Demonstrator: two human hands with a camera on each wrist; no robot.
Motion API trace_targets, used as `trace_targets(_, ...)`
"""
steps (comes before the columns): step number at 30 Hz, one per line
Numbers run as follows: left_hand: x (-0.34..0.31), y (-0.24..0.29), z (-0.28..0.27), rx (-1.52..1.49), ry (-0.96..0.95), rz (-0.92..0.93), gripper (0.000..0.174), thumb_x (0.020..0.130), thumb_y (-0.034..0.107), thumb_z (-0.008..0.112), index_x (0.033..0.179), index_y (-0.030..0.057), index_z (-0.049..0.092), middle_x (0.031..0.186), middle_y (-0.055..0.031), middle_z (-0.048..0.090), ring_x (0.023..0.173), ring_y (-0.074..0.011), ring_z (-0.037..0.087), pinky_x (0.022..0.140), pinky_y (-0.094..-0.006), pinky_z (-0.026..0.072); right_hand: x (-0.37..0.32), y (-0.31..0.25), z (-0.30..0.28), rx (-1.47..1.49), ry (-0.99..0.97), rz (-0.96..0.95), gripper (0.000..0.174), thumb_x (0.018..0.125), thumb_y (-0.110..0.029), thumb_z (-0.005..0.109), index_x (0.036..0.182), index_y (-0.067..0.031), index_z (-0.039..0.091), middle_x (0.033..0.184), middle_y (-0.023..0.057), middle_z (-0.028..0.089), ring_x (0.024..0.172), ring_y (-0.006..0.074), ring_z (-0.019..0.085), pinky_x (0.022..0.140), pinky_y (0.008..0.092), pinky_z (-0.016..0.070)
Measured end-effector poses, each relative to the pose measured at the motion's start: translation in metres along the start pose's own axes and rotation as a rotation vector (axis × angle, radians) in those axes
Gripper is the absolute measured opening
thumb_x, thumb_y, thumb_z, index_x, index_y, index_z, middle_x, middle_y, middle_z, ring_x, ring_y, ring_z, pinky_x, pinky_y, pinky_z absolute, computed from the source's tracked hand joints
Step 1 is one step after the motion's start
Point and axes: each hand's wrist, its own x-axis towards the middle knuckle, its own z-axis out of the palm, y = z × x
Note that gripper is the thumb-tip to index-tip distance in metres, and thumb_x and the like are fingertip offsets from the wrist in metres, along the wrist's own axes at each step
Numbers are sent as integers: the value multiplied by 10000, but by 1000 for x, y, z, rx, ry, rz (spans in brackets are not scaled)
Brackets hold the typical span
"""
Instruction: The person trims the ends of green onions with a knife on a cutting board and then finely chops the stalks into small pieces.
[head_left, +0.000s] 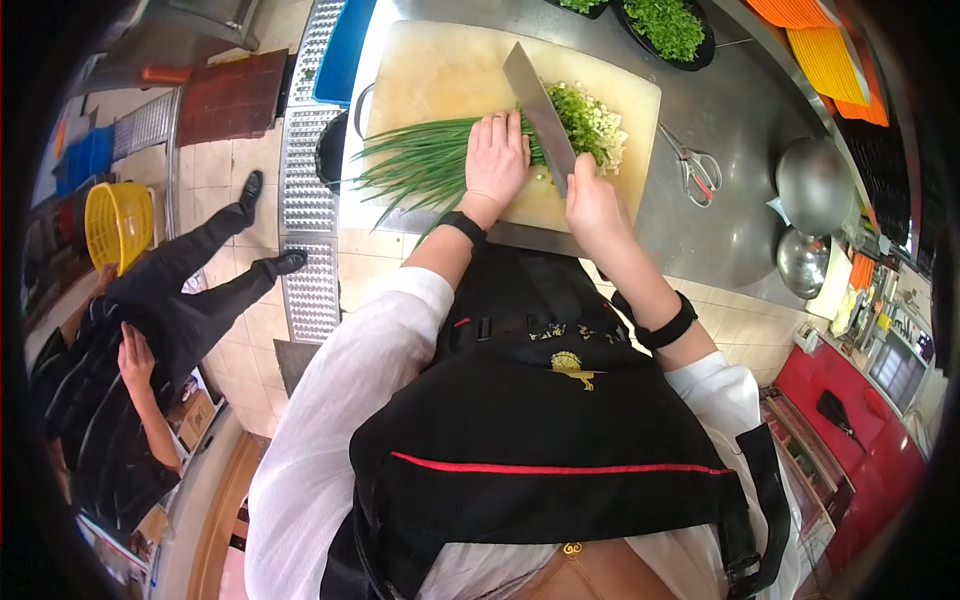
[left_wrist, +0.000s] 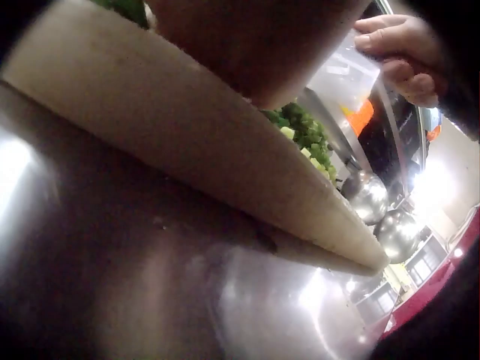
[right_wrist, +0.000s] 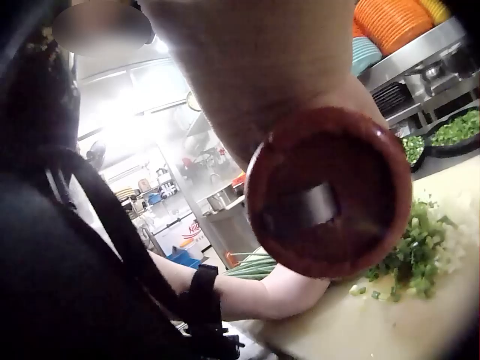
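My right hand (head_left: 597,205) grips a cleaver (head_left: 540,110) by its handle; the reddish-brown handle end (right_wrist: 330,127) looms large in the right wrist view. The wide blade stands on edge beside my left fingertips. My left hand (head_left: 497,155) holds down a bunch of long scallions (head_left: 415,155), fingers bent over the stalks. Their green ends fan out past the left side of the cutting board (head_left: 430,70). Right of the blade lies a heap of chopped scallions (head_left: 595,125), green and white. In the left wrist view the board's thick side (left_wrist: 187,142) fills the middle.
Scissors (head_left: 692,165) lie on the steel counter (head_left: 740,120) right of the board. Black bowls of chopped greens (head_left: 665,28) stand at the back. Metal bowls (head_left: 815,185) and stacked orange plates (head_left: 800,12) are at the right. Another person (head_left: 130,340) is at the left, near a yellow basket (head_left: 118,225).
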Motion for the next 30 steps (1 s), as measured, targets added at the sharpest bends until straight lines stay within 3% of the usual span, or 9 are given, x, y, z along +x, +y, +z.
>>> trace_targets(14, 1, -1, -3, 37, -16, 26, 392, 802, 206, 528, 1124, -18, 525, 1059, -129, 544, 1033, -265, 477, 918, -379, 358, 7, 3, 16, -17, -107, 42, 133, 832, -75, 419, 910, 16, 360, 661, 281, 578, 653, 446, 587, 598, 520, 459)
trace_targets(20, 1, -4, -2, 28, 1, 60, 389, 805, 211, 525, 1123, -12, 534, 1051, -132, 551, 1015, -266, 489, 916, -381, 360, 41, -1, 41, -13, -6, 67, 171, 855, -126, 418, 929, 9, 345, 646, 265, 584, 653, 431, 600, 598, 514, 478)
trace_targets(23, 4, 0, -5, 5, -35, 17, 426, 815, 232, 518, 1165, -10, 507, 1079, -139, 555, 1041, -263, 493, 961, -414, 326, 40, 2, 36, 20, 32, 58, 180, 870, -149, 422, 927, 4, 348, 631, 252, 585, 644, 419, 605, 586, 508, 483)
trace_targets(28, 14, 6, -29, -69, -135, -187, 508, 833, 270, 503, 1265, 13, 425, 1191, -149, 523, 1160, -289, 440, 1047, -500, 186, 41, 5, 41, -16, 51, 42, 180, 879, -159, 423, 917, 2, 351, 615, 241, 585, 627, 404, 610, 553, 499, 487)
trace_targets(30, 10, 0, -33, 11, -100, -144, 488, 854, 261, 473, 1276, 23, 416, 1220, -149, 505, 1178, -289, 425, 1047, -503, 187, 41, 6, 42, -18, 53, 35, 174, 878, -155, 421, 915, 1, 352, 614, 239, 586, 621, 402, 610, 545, 497, 486)
